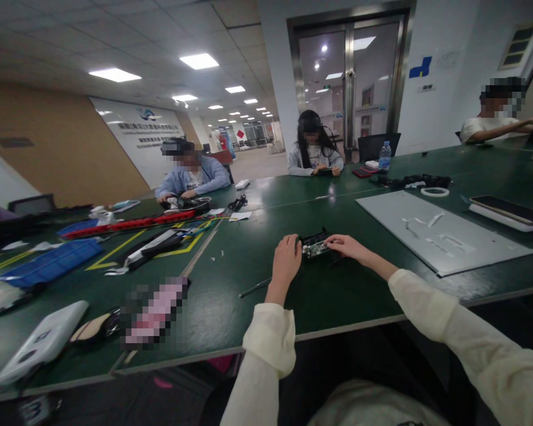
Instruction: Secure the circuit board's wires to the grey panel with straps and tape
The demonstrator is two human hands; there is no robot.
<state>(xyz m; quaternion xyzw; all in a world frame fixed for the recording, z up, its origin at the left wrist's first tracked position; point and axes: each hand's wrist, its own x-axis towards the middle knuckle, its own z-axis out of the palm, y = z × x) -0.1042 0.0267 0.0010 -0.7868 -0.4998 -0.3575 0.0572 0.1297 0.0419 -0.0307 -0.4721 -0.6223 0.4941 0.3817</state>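
Note:
On the green table before me lies a small black device with an exposed circuit board (314,247). My left hand (286,259) grips its left end, the fingers curled along that side. From the right, my right hand (349,246) is closed in a pinch at the board's right edge; the fingers hide whatever small part lies between them. Dark pieces or wires stick out behind and below the device, too blurred to name. A thin dark rod (254,289) lies on the table by my left wrist, its right end hidden behind the wrist.
Right of my hands lies a grey board (430,236) with white strips, beside a phone (510,210). Left are a blue tray (53,263), a red bar (128,225), a white power bank (44,340) and a pixelated pink item (157,313). Several people sit around the table.

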